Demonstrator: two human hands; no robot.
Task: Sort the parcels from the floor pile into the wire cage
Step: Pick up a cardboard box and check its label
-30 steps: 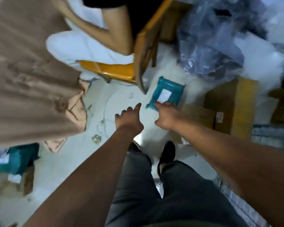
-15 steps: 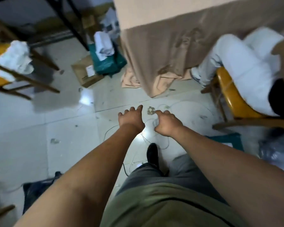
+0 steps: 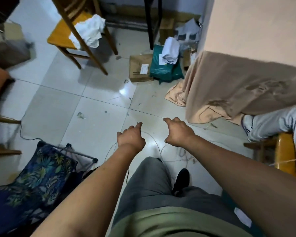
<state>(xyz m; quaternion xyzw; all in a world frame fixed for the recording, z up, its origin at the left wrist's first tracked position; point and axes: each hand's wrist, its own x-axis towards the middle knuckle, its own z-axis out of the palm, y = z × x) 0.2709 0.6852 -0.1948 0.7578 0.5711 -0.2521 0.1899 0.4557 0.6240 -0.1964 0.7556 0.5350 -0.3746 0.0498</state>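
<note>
Two bare arms are reaching out over a pale tiled floor (image 3: 61, 106), which is taking up most of the head view. At the right a tabletop (image 3: 256, 28) is standing under a beige cloth (image 3: 229, 86) that is hanging down and pooling on the tiles. At the upper left a wooden chair (image 3: 61, 36) is carrying a crumpled white cloth (image 3: 89, 31) on its seat. At the lower left a blue leaf-print fabric (image 3: 41, 171) is draping over a frame of thin rods (image 3: 80, 154) with black corner joints; whether this is the wire cage, I cannot tell. At the right edge another person's leg in pale jeans (image 3: 272, 122) is resting by a yellow chair (image 3: 285, 151). The parcels are lying on the floor at the far side, just beside the cloth's corner: a flat cardboard parcel (image 3: 139, 68) with a white label is touching a stack of teal parcels (image 3: 162, 65), and a crumpled white wrapper (image 3: 171, 50) is sitting on top of the stack. One more teal parcel (image 3: 234, 207) is showing in part beneath the right forearm. The left hand (image 3: 131, 137) is hovering palm down with its fingers loosely extended, holding nothing. The right hand (image 3: 179, 131) is hovering beside it, apart from it, fingers loosely curled downward and also holding nothing. Both are well apart from the far parcels. A thin white cable (image 3: 158, 147) is looping on the tiles below the hands.
</note>
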